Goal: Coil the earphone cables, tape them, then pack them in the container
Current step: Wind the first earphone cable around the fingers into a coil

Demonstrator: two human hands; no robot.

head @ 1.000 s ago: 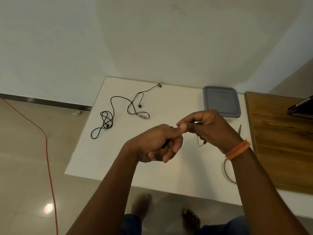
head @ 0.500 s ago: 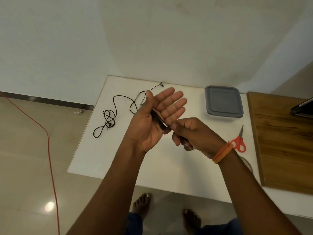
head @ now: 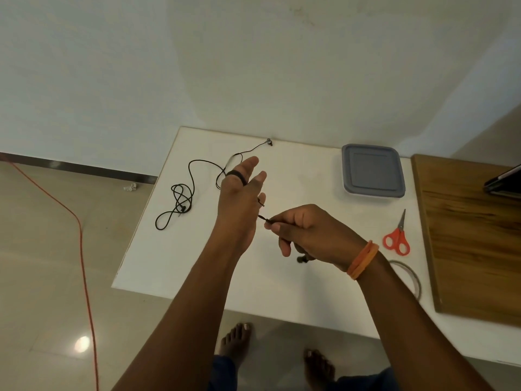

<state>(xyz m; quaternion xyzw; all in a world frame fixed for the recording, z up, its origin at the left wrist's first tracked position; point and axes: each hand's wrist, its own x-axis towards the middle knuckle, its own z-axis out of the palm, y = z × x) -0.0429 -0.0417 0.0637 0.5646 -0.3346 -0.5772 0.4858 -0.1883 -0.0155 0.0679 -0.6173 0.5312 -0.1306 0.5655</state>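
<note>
The left hand (head: 239,198) stands flat-fingered as a former while the right hand (head: 307,232) pinches the earphone cable (head: 236,174), winding it round those fingers (another earphone (head: 180,203) lies far-left on the counter (head: 282,283)).

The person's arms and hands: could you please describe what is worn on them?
Both forearms are bare, with no sleeves in view. The right wrist carries an orange band of several thin strands stacked together. No watch or glove shows on the left hand or the right hand. A dark loop sits around one of the left fingers; whether it is a ring or cable I cannot tell.
</note>
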